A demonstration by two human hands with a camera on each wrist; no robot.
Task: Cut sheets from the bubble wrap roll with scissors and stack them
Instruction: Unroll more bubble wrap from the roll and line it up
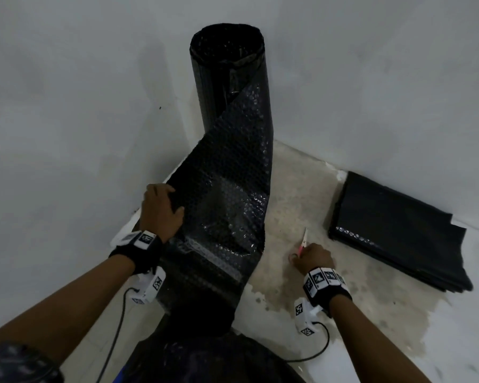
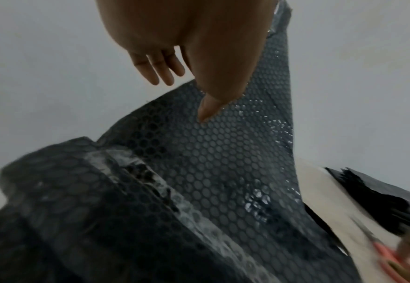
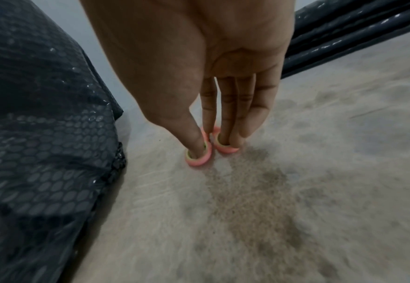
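Floor [image 1: 302,189]: pale, beige-grey, with a darker mottled stain [image 1: 343,286] spreading across the middle; white patches around the stain's edges. In the right wrist view the same stain [image 3: 259,201] looks gritty, brown-grey. Walls [image 1: 80,92]: plain white-grey, two of them meeting in a corner behind, a few faint smudges and one small dark speck [image 1: 160,107] on the left wall. Thin dark cables [image 1: 320,352] run over the floor at the bottom of the head view. Patterned dark cloth [image 1: 14,363] shows in the bottom left corner.
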